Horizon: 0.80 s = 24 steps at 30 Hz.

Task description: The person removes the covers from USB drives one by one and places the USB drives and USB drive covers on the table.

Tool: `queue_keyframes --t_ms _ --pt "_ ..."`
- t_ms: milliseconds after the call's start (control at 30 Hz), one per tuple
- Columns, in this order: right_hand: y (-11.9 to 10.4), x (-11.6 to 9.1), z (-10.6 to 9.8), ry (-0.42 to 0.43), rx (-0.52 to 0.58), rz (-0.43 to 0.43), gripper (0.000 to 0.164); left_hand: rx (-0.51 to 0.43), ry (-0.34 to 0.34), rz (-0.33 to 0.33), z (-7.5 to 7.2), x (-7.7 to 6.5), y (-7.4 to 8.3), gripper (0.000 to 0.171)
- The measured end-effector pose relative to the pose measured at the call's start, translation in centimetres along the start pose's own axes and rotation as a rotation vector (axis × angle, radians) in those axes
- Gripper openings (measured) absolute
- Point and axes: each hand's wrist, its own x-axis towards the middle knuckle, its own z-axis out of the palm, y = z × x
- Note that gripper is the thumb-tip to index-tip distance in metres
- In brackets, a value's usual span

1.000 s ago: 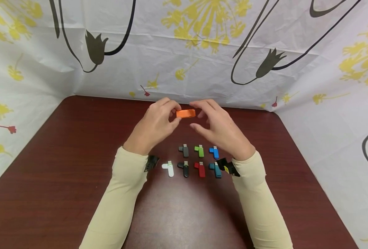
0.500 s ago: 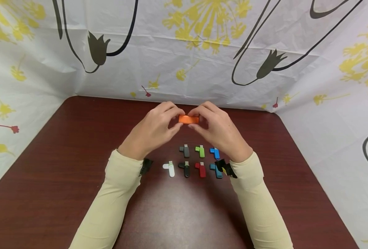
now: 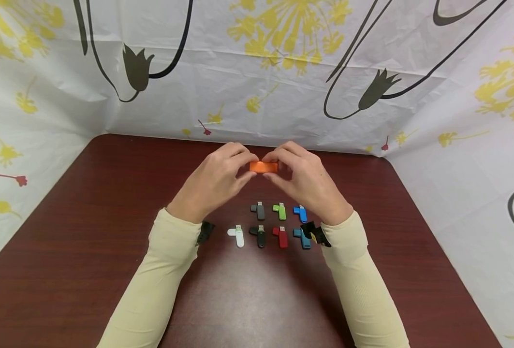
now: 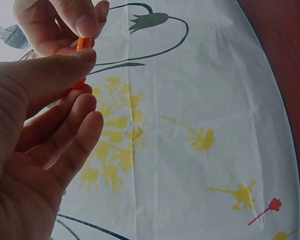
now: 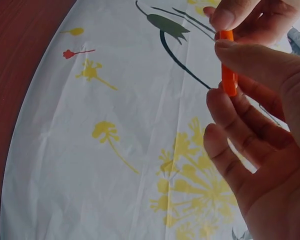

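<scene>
An orange USB flash drive (image 3: 263, 167) is held up above the far part of the table, lying crosswise with no metal plug showing. My left hand (image 3: 215, 181) pinches its left end between thumb and fingertips. On its right end the thumb and fingers of my right hand (image 3: 306, 181) pinch too. In the right wrist view the orange flash drive (image 5: 229, 65) is seen edge-on between both hands' thumbs. Nearer to me, more flash drives lie in two rows: grey (image 3: 260, 211), green (image 3: 281, 211) and blue (image 3: 302, 213) behind; white (image 3: 239, 237), black (image 3: 261, 238), red (image 3: 282, 238) and teal (image 3: 305, 240) in front.
Each drive on the table has its plug pointing away from me and a same-coloured cap at its left. The dark red-brown table (image 3: 87, 232) is bordered by a white patterned sheet (image 3: 222, 63) at the back and sides. The right wrist band partly overlaps the teal drive.
A second ago only my left hand held the orange flash drive and my right hand was apart from it. My right hand has since taken its right end; the last half second shows hardly any motion.
</scene>
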Motion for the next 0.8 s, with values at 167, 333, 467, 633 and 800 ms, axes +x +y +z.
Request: queue_keyframes --t_ms 167,333,467,633,800 --pt "0.3 -0.1 -0.1 0.031 0.006 -0.021 0.028 -0.029 0.015 -0.001 0.0 0.0 0.1 0.022" --pt "0.3 -0.1 -0.2 0.036 0.012 -0.024 0.028 -0.071 0.024 0.001 -0.3 0.1 0.2 0.021" --pt "1.2 -0.2 -1.0 0.051 -0.036 -0.025 0.027 -0.08 0.075 0.011 -1.3 -0.2 -0.9 0.017" --pt "3.2 -1.1 -3.3 0.158 -0.117 0.051 0.025 -0.051 0.217 -0.063 -3.7 -1.4 -3.0 0.018" --pt "3.8 -1.5 -4.0 0.177 -0.094 0.092 0.025 -0.036 0.229 -0.103 -4.3 -1.8 -3.6 0.021"
